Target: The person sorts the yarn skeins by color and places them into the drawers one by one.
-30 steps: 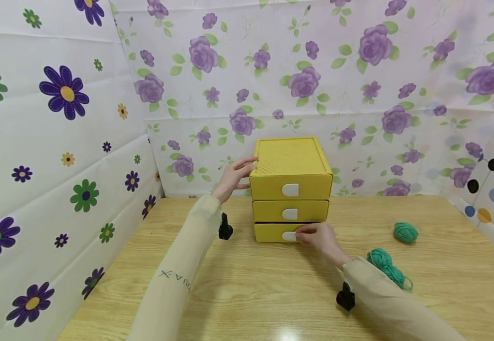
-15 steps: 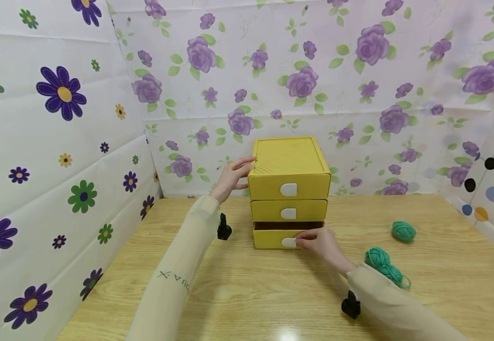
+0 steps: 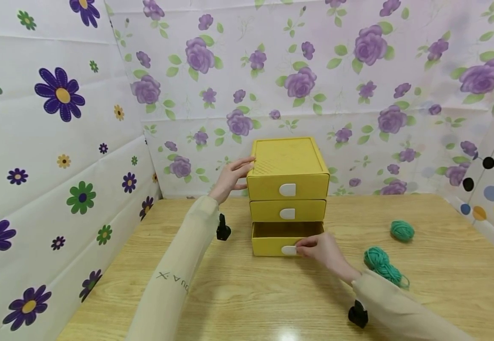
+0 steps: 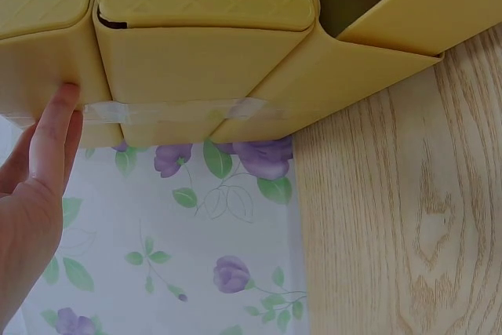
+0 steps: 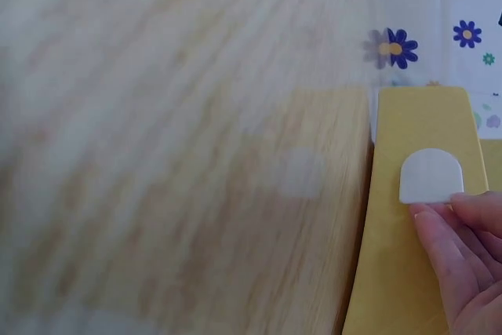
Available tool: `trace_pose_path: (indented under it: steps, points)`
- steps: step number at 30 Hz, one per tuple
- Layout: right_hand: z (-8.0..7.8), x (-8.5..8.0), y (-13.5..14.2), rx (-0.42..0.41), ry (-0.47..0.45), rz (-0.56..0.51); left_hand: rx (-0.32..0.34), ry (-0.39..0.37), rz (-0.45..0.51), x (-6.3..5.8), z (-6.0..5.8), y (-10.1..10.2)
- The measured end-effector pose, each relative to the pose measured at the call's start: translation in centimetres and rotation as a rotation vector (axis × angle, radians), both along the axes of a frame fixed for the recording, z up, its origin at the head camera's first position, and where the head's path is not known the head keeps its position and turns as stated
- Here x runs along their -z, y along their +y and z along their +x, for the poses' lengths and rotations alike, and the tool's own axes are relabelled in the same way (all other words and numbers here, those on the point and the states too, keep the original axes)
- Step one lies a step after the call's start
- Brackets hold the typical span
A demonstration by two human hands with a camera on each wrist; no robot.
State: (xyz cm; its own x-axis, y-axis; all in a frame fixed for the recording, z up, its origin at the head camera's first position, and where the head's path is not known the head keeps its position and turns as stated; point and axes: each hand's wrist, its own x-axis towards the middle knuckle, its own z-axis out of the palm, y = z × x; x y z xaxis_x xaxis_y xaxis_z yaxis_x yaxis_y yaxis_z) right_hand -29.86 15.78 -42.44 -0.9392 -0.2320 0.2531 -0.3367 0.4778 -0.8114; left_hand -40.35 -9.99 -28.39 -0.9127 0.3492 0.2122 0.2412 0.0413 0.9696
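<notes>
A yellow box with three stacked drawers (image 3: 289, 156) stands on the wooden table, each drawer with a white tab handle. Its bottom drawer (image 3: 268, 246) is pulled partway out, and the part of its inside that shows holds nothing. My right hand (image 3: 325, 253) pinches the white handle (image 5: 431, 176) of that drawer between thumb and fingers. My left hand (image 3: 230, 179) rests with extended fingers against the left side of the box near its top. In the left wrist view, the left fingertips (image 4: 69, 93) touch the yellow side wall, above a strip of clear tape.
Two bundles of green yarn lie on the table (image 3: 238, 293) to the right: a twisted skein (image 3: 384, 266) near my right sleeve and a small ball (image 3: 402, 230) farther back. Flowered sheets (image 3: 213, 94) hang behind and on both sides.
My right hand has drawn the bottom drawer forward by its handle, from nearly closed to partly out. The left hand stays against the box.
</notes>
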Motion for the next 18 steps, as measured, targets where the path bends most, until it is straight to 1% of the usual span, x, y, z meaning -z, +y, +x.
trace_pose_path:
  steps: [3, 10, 14, 18]
  points:
    - [0.3, 0.0, -0.1, 0.003, -0.007, 0.010, 0.003, 0.006, -0.010, -0.3, 0.5, 0.0]
    - [0.9, 0.2, 0.1, -0.007, 0.020, 0.030, 0.013, 0.007, -0.012, -0.4, 0.6, 0.0]
    - [1.4, 0.0, 0.1, -0.005, 0.038, 0.042, 0.011, 0.010, -0.003, -0.1, 0.3, -0.1]
    - [1.9, -0.2, 0.0, -0.003, 0.026, 0.040, 0.000, 0.008, 0.008, 0.6, -0.7, -0.1]
